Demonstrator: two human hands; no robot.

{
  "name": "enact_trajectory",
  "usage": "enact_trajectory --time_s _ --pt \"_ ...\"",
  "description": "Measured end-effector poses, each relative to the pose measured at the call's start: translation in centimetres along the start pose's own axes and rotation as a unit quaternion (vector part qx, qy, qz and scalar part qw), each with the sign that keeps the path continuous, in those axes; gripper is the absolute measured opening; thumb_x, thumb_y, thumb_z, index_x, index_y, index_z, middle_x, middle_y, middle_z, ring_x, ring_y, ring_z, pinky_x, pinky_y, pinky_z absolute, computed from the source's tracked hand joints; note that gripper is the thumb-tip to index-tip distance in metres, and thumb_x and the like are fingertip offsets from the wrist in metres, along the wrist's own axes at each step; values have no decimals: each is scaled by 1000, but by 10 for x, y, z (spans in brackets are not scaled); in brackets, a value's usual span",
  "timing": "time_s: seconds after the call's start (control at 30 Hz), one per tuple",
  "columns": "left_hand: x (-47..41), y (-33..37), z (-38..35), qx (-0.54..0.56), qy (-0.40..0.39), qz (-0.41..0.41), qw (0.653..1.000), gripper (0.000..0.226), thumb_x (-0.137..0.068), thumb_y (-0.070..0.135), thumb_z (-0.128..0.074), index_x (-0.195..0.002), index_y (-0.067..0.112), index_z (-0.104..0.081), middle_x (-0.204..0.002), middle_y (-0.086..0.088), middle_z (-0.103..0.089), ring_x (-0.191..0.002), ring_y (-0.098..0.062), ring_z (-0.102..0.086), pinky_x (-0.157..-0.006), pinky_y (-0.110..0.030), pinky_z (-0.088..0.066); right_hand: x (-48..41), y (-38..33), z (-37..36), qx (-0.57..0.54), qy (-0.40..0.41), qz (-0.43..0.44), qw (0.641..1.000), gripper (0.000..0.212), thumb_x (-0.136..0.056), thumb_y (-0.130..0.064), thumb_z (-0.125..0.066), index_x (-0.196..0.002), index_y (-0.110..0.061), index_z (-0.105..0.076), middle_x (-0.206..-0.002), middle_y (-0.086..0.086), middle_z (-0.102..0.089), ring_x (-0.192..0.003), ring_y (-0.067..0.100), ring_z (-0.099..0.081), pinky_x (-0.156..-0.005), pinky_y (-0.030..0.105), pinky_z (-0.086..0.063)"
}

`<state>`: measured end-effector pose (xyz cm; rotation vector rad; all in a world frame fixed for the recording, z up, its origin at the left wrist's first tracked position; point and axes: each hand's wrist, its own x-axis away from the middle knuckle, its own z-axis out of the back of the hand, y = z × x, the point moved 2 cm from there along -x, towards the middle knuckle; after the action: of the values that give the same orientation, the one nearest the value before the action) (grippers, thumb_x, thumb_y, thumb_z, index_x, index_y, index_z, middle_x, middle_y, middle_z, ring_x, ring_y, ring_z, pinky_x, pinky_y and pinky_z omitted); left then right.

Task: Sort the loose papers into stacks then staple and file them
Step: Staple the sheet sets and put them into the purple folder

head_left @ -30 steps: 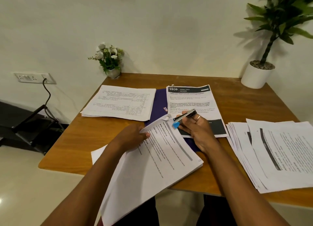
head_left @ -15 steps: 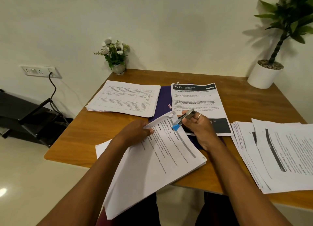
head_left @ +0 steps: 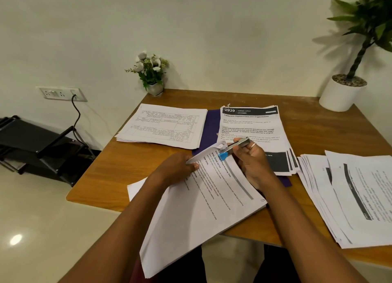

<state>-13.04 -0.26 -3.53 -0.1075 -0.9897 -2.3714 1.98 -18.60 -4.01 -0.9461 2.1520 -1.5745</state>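
Smooth wooden table (head_left: 118, 168), metal stapler (head_left: 238, 144)

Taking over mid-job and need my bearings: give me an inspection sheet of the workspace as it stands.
Surface: wooden table, largely covered with papers.
Job's things: held stack overhangs the near edge, stapler at its top corner; form stack far left; 2939 stack on a purple folder; fanned stack right.
Clutter: flower pot and plant at the far corners.
Grippers: left hand grips the held stack's edge; right hand grips the stapler.
Cables: black cable drops from the socket toward the rack.
Surroundings: white wall, pale floor, black rack on the floor at left.
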Motion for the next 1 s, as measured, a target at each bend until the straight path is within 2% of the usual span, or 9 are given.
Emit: enact_trajectory --time_s 0.17,0.43,0.63,0.73,0.8,1.0 --pt "0 0 -1 7 -1 11 1000 29 -100 41 -61 -119 20 -67 -101 2 -73 -87 -17 -73 -72 -28 -60 0 1 0 29 1 17 999 41 -77 -24 -73 -116 -14 -63 -119 5 -74 -117 26 -68 -102 47 -53" --pt "-1 -1 0 -3 -6 9 1000 29 -100 42 -60 -118 21 -68 -99 3 -75 -87 -16 -74 -80 -36 -63 -2 4 0 85 12 42 995 19 -96 -11 -64 -114 -15 -59 -110 2 -73 -114 24 -68 -97 41 -57" --pt "4 2 0 -10 -7 7 1000 28 -100 43 -60 -113 20 -69 -98 2 -75 -84 -16 -74 -76 -34 -63 0 4 1 79 23 50 995 24 -94 -15 -67 -117 -12 -60 -113 5 -74 -113 23 -69 -100 47 -55" --pt "5 3 1 -6 -6 7 1000 28 -100 42 -60 -107 16 -69 -97 -1 -75 -82 -16 -73 -73 -32 -62 0 0 0 2 12 31 999 38 -89 -21 -68 -125 -16 -61 -115 0 -75 -113 21 -69 -98 43 -56" --pt "6 4 2 -5 -4 7 1000 28 -101 41 -60 -103 15 -69 -94 -2 -75 -81 -16 -73 -71 -31 -61 -2 -3 2 -73 28 28 997 35 -93 -18 -64 -128 -17 -59 -112 1 -76 -113 23 -70 -95 39 -58" --pt "9 5 5 -11 -7 7 1000 29 -100 42 -60 -94 16 -72 -85 -2 -76 -75 -18 -74 -75 -39 -63 -6 -10 18 -320 50 31 945 45 -93 -22 -61 -135 -9 -54 -113 8 -71 -110 24 -70 -92 38 -59"
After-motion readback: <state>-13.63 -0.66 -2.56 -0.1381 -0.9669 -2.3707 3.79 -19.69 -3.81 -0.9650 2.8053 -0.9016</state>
